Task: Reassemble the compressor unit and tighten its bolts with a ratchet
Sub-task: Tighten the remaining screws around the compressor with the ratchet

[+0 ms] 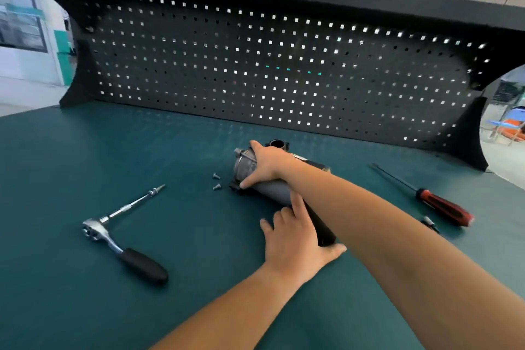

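Nearest me, left hand (295,239) lies on the near, dark end of the compressor unit (274,190). Fingers are mostly straight and rest on the grey body, with the thumb splayed out against the end face. It presses rather than grips.

To the left, well apart from the unit, the ratchet (119,247) lies flat on the green bench (85,165). Its black handle is toward me and an extension bar (133,203) runs from its head up and to the right. Neither hand touches it.

The compressor unit lies on its side mid-bench, long axis running from near right to far left. Right hand (264,165), its arm crossing over the left, grips the far metal end cap, with fingers curled over the top and thumb on the lower edge. A dark round port (277,143) shows just behind the knuckles.

Two loose bolts (216,181) lie on the bench just left of that end cap.

To the right, a screwdriver (443,204) with a red and black handle lies by itself; beside it is a small dark item I cannot identify.

At the back, a black pegboard (255,65) stands along the bench's rear edge.
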Motion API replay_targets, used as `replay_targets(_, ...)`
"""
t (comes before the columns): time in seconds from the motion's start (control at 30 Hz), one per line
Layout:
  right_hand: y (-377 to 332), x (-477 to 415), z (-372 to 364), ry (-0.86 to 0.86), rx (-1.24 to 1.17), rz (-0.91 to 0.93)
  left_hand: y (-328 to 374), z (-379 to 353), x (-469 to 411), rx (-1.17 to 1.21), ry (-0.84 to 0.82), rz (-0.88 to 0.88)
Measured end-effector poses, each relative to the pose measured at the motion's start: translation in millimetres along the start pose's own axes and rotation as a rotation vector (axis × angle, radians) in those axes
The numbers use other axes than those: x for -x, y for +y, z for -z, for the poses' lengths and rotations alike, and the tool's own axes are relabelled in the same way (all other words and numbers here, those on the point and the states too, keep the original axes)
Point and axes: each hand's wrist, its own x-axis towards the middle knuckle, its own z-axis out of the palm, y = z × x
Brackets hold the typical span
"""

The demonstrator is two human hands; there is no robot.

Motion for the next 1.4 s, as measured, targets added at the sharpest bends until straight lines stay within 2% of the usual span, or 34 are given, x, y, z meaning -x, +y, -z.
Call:
replay_targets(0.13,-5,-2,0,0.010,0.020,-0.019,5,2,-6,-0.055,-0.045,0.011)
replay_targets(0.37,-1,-5,3,0.103,-0.021,0.010,-4,13,-11,0.116,-0.013,-0.008)
replay_targets(0.6,5,-7,15,0.138,-0.132,-0.057,-11,32,-13,0.134,-0.017,-0.103)
replay_targets(0.83,32,32,45,0.442,-0.563,-0.124,-3,59,-6,-0.021,-0.099,-0.274)
replay_targets(1.0,51,67,54,0.635,-0.769,-0.160,9,67,-4,-0.191,-0.093,-0.400)
replay_targets(1.13,74,97,56,0.823,-1.029,-0.194,18,73,-3,-0.317,-0.035,-0.519)
replay_targets(1.3,104,131,53,1.006,-1.359,-0.219,23,73,-10,-0.313,-0.005,-0.674)
replay_targets(1.4,110,139,52,1.073,-1.430,-0.237,21,79,-20,-0.243,-0.120,-0.720)
